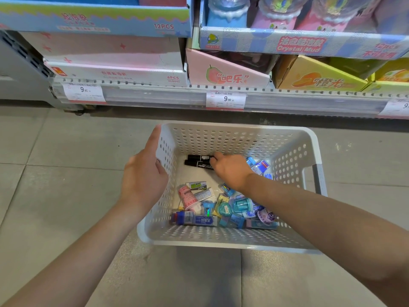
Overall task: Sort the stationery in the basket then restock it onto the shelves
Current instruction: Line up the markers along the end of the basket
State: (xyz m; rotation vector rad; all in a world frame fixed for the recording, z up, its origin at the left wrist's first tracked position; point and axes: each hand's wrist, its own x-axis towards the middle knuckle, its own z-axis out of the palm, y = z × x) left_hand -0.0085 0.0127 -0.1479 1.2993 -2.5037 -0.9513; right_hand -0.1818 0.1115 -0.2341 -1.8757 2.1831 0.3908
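Grey floor tiles (pixel 66 138) are seen beneath a shop shelf (pixel 199 96) stocked with printed cartons; white price tags (pixel 225 99) are clipped along its front rail.

Landmark: a white perforated basket (pixel 294 151), set on the tiles just in front of the shelf.

Pink carton (pixel 115 60): stacked on the shelf, beyond the basket's far left corner. Yellow carton (pixel 318 74): placed on the shelf beyond the basket's far right corner.

Left hand (pixel 143 173): laid flat against the outside of the basket's left wall, fingers straight and pointed toward the shelf, the thumb hooked over the rim.

Right hand (pixel 230 169): reached into the basket from the near right side, fingers curled at the end of the black markers (pixel 199 161); whether a marker is actually pinched cannot be told.

Black markers: two, laid side by side on the basket floor near the far wall.

Mixed stationery (pixel 221 209): heaped in the near half of the basket. A blue glue stick (pixel 188 218) is lain along the near wall. A pink tube (pixel 188 196) is lain toward the left wall. Blue sharpeners (pixel 241 204) and wrapped erasers (pixel 197 186) are scattered between them. Further blue packets (pixel 261 166) are lodged by the right wall, partly hidden behind the right wrist.
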